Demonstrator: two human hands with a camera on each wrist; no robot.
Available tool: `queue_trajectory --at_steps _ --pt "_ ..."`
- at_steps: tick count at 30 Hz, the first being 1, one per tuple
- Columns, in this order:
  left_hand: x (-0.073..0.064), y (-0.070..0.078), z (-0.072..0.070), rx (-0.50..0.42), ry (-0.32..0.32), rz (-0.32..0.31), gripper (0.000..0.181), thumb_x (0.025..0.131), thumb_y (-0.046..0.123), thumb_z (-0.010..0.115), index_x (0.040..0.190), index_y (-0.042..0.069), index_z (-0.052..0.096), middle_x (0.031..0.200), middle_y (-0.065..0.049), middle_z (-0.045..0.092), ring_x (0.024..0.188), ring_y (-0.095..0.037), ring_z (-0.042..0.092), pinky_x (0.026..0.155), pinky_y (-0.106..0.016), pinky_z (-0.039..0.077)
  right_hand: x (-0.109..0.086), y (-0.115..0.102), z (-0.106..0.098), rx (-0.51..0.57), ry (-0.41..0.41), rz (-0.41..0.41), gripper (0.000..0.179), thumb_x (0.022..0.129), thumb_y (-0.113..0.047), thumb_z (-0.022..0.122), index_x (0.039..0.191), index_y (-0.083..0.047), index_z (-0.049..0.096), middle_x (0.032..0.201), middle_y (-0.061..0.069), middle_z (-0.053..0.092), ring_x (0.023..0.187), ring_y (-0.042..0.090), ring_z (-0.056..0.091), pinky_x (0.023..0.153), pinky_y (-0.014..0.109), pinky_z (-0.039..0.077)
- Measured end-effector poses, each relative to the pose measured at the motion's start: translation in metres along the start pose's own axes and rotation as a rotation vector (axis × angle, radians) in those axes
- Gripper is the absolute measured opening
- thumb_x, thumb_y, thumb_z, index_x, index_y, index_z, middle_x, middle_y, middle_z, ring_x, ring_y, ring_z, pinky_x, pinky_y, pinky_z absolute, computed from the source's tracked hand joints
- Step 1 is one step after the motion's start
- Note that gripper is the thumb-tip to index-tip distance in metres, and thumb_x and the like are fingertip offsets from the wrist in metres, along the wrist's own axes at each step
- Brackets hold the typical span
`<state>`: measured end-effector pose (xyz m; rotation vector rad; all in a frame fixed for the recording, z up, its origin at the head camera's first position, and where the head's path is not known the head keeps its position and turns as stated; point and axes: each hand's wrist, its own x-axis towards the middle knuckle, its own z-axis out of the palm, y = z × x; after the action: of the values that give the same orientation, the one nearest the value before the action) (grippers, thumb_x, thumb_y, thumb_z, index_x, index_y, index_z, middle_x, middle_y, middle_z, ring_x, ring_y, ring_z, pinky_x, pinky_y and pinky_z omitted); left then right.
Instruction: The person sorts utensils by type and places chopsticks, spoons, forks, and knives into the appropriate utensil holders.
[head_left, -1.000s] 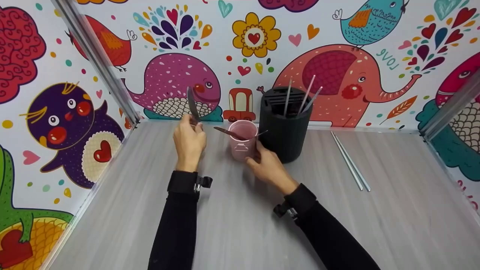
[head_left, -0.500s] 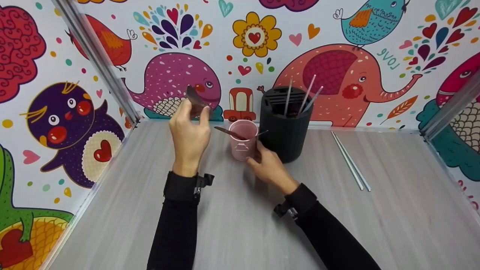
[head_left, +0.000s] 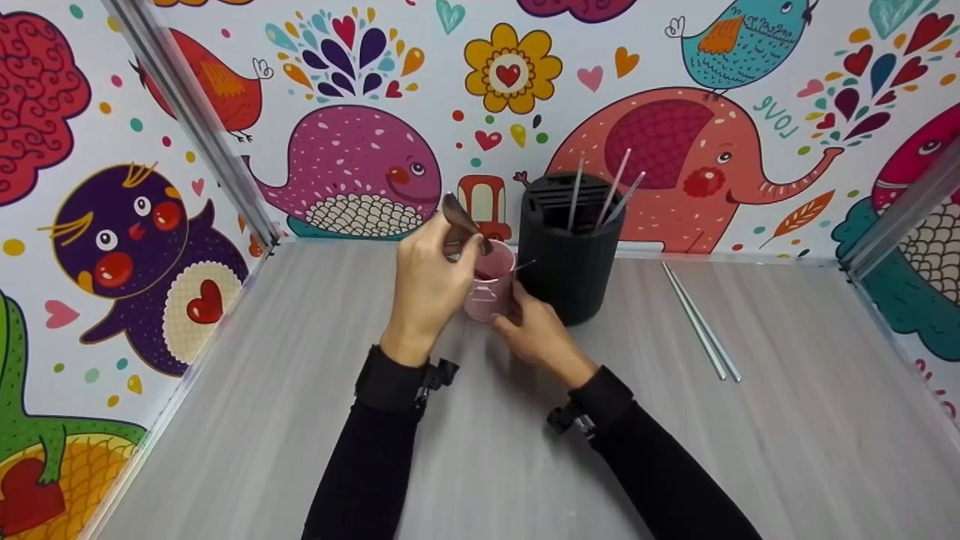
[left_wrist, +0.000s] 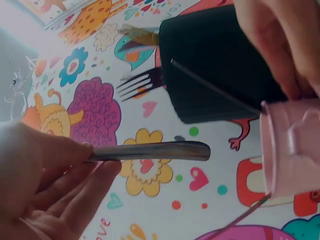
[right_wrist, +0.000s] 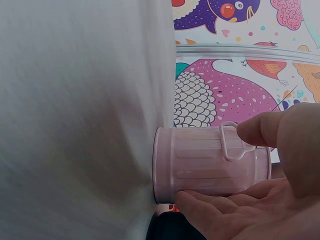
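Observation:
My left hand (head_left: 427, 281) pinches a metal spoon (head_left: 459, 214) between thumb and fingers, beside and just above the mouth of a pink cup (head_left: 486, 304). In the left wrist view the spoon's handle (left_wrist: 165, 151) points toward the cup with its rounded end apart from the rim; the fingers hide its other end. My right hand (head_left: 544, 337) holds the cup from the right, thumb by its small looped handle (right_wrist: 231, 145). The cup stands upright on the table. A thin metal utensil (left_wrist: 215, 86) leans out over its rim, and another utensil (left_wrist: 240, 218) sticks out opposite.
Right behind the cup stands a black utensil holder (head_left: 570, 277) with several thin pieces upright in it; a fork (left_wrist: 142, 86) shows there in the left wrist view. Two chopsticks (head_left: 701, 322) lie on the grey table (head_left: 480, 450) at right. Printed walls (head_left: 510, 142) border the table.
My left hand tilted the spoon over, then moved it rightward to the cup's mouth. My right hand and the cup have stayed in place.

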<state>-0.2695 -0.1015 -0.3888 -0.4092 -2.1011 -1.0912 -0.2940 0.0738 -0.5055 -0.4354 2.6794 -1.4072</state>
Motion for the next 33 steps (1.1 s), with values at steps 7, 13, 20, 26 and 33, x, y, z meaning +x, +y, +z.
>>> queue_trajectory --at_steps 7,13,20,26,33 --pt "-0.005 -0.007 0.019 0.017 -0.091 -0.099 0.006 0.101 0.005 0.078 0.105 0.003 0.074 0.105 -0.013 0.083 0.101 -0.023 0.084 0.091 -0.035 0.068 0.001 0.001 -0.001 0.000 0.001 -0.040 0.080 0.105 -0.017 0.070 0.171 0.004 0.031 0.169 0.024 0.049 0.153 0.030 0.057 0.125 0.047 0.049" --pt "-0.008 -0.015 0.027 0.026 -0.121 -0.164 0.006 0.101 0.003 0.077 0.103 0.003 0.072 0.107 -0.015 0.083 0.103 -0.026 0.084 0.091 -0.039 0.069 0.002 0.001 0.000 -0.005 0.006 -0.049 0.079 0.105 -0.016 0.070 0.170 0.006 0.033 0.167 0.026 0.051 0.151 0.031 0.059 0.124 0.048 0.050" --pt "-0.011 -0.023 0.035 0.090 -0.146 -0.173 0.007 0.100 0.003 0.077 0.103 0.003 0.071 0.107 -0.016 0.083 0.103 -0.031 0.083 0.094 -0.046 0.067 0.008 0.015 0.004 -0.034 0.026 -0.087 0.078 0.103 -0.022 0.070 0.169 0.005 0.037 0.163 0.028 0.055 0.148 0.032 0.061 0.121 0.045 0.053" --pt "-0.015 -0.029 0.045 0.131 -0.187 -0.170 0.015 0.100 0.003 0.076 0.114 -0.001 0.073 0.111 -0.020 0.082 0.108 -0.038 0.080 0.096 -0.051 0.065 0.003 0.006 0.001 -0.014 0.016 -0.060 0.076 0.104 -0.022 0.071 0.169 0.001 0.039 0.161 0.025 0.059 0.146 0.033 0.063 0.118 0.049 0.055" --pt "-0.021 -0.037 0.053 0.135 -0.229 -0.179 0.012 0.099 0.001 0.075 0.111 0.001 0.076 0.109 -0.019 0.083 0.106 -0.037 0.081 0.093 -0.050 0.065 0.001 0.005 0.000 -0.029 0.019 -0.045 0.074 0.106 -0.026 0.072 0.169 -0.003 0.042 0.158 0.020 0.064 0.143 0.029 0.066 0.117 0.047 0.056"
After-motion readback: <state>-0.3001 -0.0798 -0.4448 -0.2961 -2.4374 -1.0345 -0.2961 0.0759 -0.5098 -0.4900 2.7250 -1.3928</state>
